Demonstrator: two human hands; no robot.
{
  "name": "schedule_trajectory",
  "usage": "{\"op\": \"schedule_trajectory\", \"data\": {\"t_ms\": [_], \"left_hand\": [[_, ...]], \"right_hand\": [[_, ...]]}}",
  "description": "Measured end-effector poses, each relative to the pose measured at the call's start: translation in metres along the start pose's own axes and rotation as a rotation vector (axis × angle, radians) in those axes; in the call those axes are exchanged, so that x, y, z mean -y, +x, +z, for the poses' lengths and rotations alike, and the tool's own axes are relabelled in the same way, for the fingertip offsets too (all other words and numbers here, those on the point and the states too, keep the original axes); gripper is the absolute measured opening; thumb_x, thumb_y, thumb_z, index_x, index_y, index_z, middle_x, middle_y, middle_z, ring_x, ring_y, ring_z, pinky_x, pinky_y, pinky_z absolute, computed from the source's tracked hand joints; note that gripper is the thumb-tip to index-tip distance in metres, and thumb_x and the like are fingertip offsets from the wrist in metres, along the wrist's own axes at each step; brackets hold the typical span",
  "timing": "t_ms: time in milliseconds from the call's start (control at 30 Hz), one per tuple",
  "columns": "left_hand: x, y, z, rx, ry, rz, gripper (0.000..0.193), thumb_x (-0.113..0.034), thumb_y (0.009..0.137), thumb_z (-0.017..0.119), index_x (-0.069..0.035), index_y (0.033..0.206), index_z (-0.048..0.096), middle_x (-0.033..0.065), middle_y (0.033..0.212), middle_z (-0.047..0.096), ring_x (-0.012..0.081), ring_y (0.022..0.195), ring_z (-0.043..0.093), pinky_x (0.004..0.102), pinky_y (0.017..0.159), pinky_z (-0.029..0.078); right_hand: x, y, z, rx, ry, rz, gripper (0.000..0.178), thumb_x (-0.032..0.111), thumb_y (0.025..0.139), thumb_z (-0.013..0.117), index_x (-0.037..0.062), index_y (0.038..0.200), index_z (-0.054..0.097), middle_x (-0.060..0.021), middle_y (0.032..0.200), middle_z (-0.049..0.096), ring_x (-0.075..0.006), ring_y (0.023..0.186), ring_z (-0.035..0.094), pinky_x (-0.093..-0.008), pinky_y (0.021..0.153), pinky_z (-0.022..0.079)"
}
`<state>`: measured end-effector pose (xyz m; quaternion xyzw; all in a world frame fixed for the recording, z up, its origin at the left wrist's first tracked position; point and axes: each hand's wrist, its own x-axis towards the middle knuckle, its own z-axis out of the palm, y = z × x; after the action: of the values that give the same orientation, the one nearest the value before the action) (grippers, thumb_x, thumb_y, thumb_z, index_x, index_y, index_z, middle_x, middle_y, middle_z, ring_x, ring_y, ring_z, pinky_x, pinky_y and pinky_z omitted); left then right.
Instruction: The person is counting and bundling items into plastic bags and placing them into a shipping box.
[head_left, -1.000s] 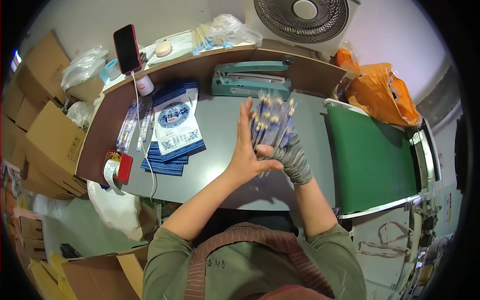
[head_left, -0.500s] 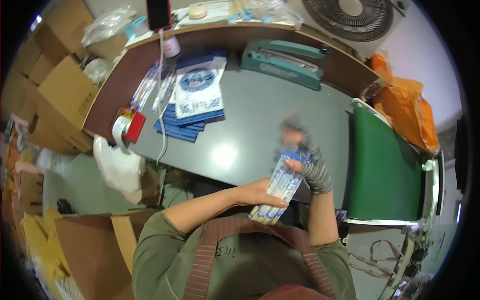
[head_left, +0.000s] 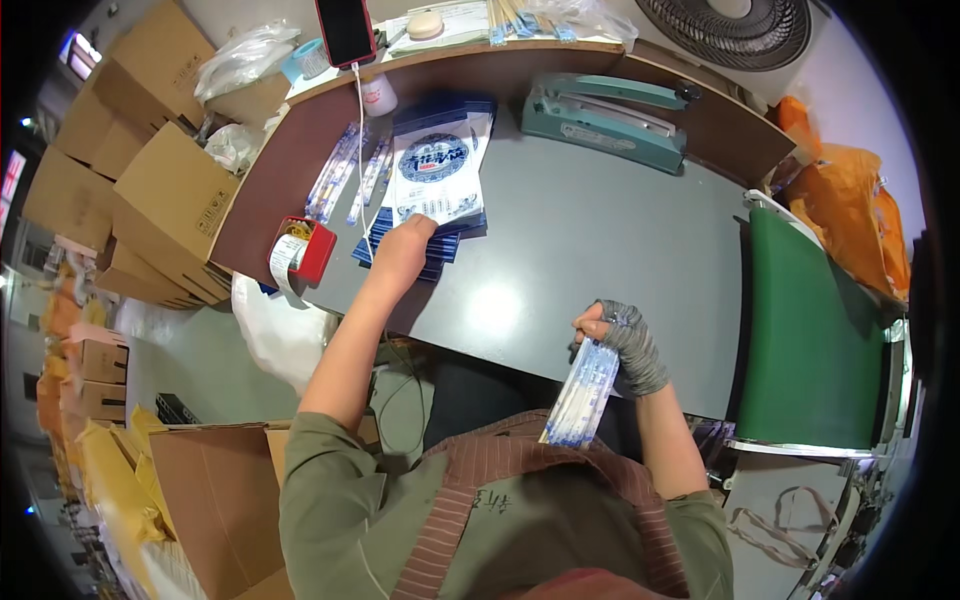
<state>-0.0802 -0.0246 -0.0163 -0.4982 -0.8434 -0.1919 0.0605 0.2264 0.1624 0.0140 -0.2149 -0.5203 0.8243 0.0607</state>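
Observation:
My left hand point(head_left: 401, 254) reaches onto the desk, its fingers closed at the lower edge of the top white-and-blue printed bag point(head_left: 432, 165). That bag lies on a stack of flat dark-blue bags point(head_left: 440, 250). My right hand point(head_left: 622, 338), in a grey fingerless glove, grips the upper end of a bundle of slim wrapped sticks point(head_left: 585, 395) with blue-and-white printing. The bundle hangs tilted over the desk's near edge, in front of my apron. The fingertips of my left hand are partly hidden.
More slim wrapped sticks point(head_left: 336, 178) lie left of the bags, crossed by a white cable from a phone point(head_left: 345, 32). A red box point(head_left: 318, 252) sits at the desk's left edge. A teal bag sealer point(head_left: 605, 125) stands at the back, a green board point(head_left: 810, 330) at right.
My left hand has let go of the bundle's lower part and moved up and left to the bag stack. My right hand has come lower with the bundle. The view has shifted somewhat.

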Motion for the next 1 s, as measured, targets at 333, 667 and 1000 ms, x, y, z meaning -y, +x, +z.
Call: {"op": "schedule_trajectory", "data": {"t_ms": [333,667,1000], "left_hand": [[0.024,0.035,-0.019,0.137,-0.544,-0.112,0.016,-0.015,0.085,0.068,0.001,0.088,0.067,0.0065,0.072,0.059,0.0159,0.069,0.055,0.0278,0.066,0.045],[-0.144,0.012,0.034,0.332,-0.652,0.34,0.018,-0.017,0.082,0.069,-0.001,0.081,0.062,0.0143,0.078,0.061,0.0265,0.073,0.059,0.0332,0.068,0.046],[-0.175,0.001,0.062,0.554,-0.947,0.33,0.02,-0.019,0.09,0.062,0.0,0.088,0.066,0.0101,0.08,0.062,0.0203,0.075,0.059,0.0298,0.071,0.046]], "right_hand": [[0.005,-0.009,0.003,0.0,-0.018,-0.013,0.022,0.022,0.076,0.072,0.0015,0.085,0.067,-0.0053,0.072,0.065,-0.0117,0.062,0.06,-0.0256,0.058,0.049],[0.007,-0.047,-0.013,-0.105,-0.077,-0.092,0.022,0.019,0.075,0.069,-0.0001,0.085,0.064,-0.0079,0.074,0.064,-0.0146,0.063,0.062,-0.0264,0.059,0.052],[-0.007,-0.062,-0.026,-0.097,0.058,-0.154,0.023,0.019,0.076,0.066,0.0005,0.087,0.061,-0.009,0.075,0.062,-0.0172,0.066,0.062,-0.029,0.062,0.053]]}}
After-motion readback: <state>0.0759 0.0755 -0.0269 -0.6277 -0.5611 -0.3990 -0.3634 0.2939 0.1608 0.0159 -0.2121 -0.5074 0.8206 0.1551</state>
